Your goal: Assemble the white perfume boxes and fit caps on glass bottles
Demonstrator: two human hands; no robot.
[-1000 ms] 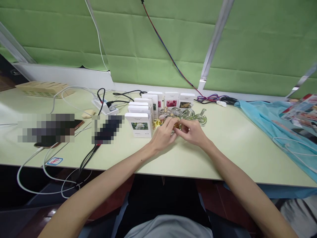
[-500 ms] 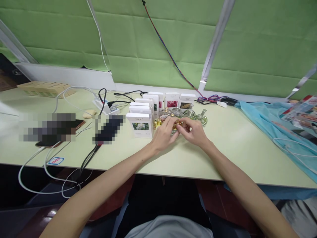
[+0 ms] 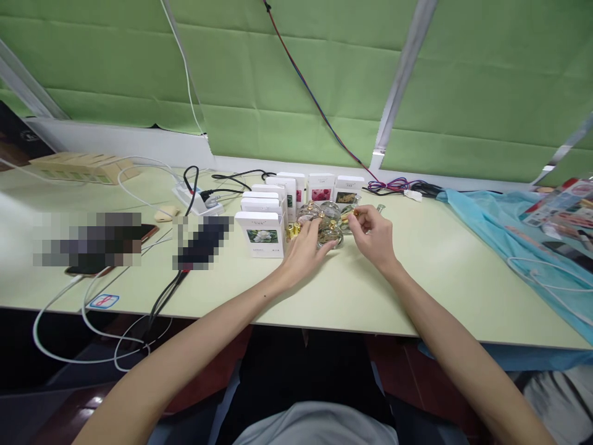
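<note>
My left hand (image 3: 302,248) curls around the left side of a round clear glass bottle (image 3: 332,237) with a gold neck, thumb along its front and fingers at its left. It stands on the table at the front of a group of similar bottles. To the right of this bottle, my right hand (image 3: 376,238) is raised with thumb and fingers pinching a small amber-gold piece (image 3: 356,213) that looks like a bottle cap. Behind stands another round glass bottle (image 3: 330,211). Small gold-coloured vials (image 3: 291,231) are partly hidden beside my left fingers.
White boxes with flower pictures (image 3: 260,238) stand upright left of and behind the bottles. Further left are a power strip (image 3: 197,201), a phone (image 3: 148,231) and looping cables. Blue cloth (image 3: 482,225) covers the right end of the table (image 3: 445,272).
My right hand has moved right, away from my left hand, taking the small amber-gold piece with it. The front bottle's top now shows. My left hand stays nearly in place.
</note>
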